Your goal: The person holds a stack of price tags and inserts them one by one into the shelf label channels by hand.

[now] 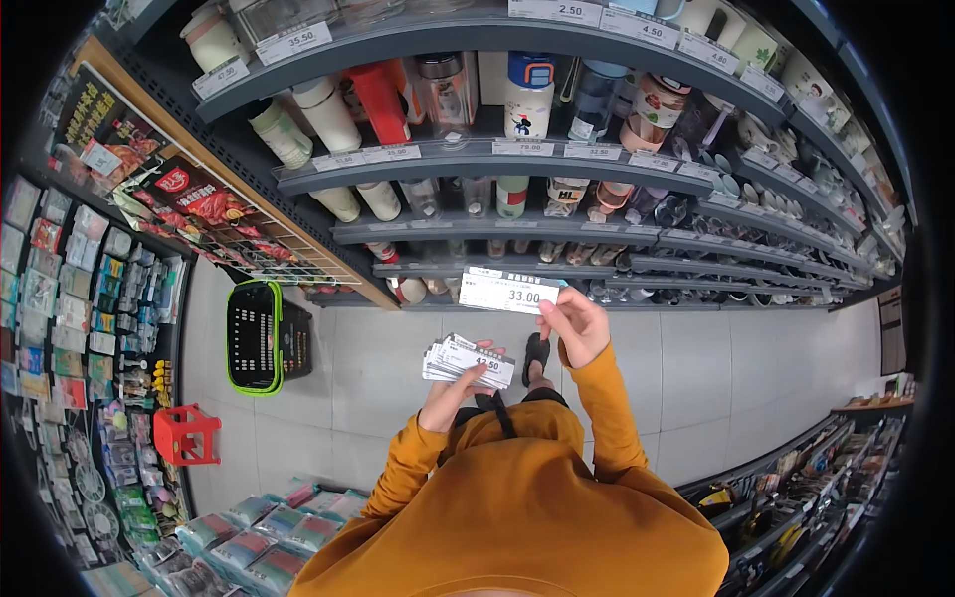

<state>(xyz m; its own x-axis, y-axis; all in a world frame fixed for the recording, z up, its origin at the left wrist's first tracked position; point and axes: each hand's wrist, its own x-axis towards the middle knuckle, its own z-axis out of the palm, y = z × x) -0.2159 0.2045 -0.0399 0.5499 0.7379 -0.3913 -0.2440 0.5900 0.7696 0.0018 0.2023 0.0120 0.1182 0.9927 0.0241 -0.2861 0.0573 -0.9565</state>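
Note:
My left hand [463, 386] is closed round a stack of price tags [468, 360], fanned a little, with "42.50" readable on the top one. Pinched at its right end by my right hand [577, 323] is a single price tag [507, 291] that reads "33.00". It is held up in front of the lower shelves, above and to the right of the stack. Ahead, a shelf edge [477, 154] carries more price tags, with a white cartoon bottle [528, 99], a glass jar [448, 95] and a red box [379, 101] standing on it.
A black basket with a green rim [256, 336] stands on the tiled floor at left, near a red plastic stool [187, 435]. Packaged goods hang on the left wall. Stacked packs [269, 532] lie behind me at lower left, and another shelf rack [796, 497] is at lower right.

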